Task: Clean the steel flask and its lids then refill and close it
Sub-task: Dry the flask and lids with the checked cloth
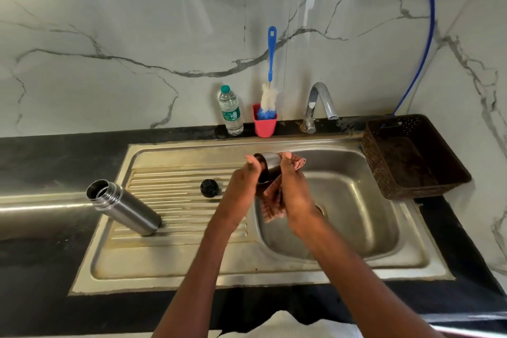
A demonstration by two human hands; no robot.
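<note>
The steel flask (124, 207) stands open-mouthed on the ribbed drainboard at the left, without a lid. A small black inner lid (209, 187) lies on the drainboard beside the basin. Over the basin's left edge my left hand (244, 181) grips the steel cup lid (270, 164), which lies tilted with its open end toward the left. My right hand (295, 189) holds a reddish patterned cloth (271, 200) against the lid; the cloth hangs down between both hands and hides the lid's lower part.
The steel sink (356, 228) has its basin on the right with a tap (319, 104) behind it. A water bottle (231, 111) and a red cup holding a blue bottle brush (265, 118) stand at the back. A dark basket (411, 156) sits at the right.
</note>
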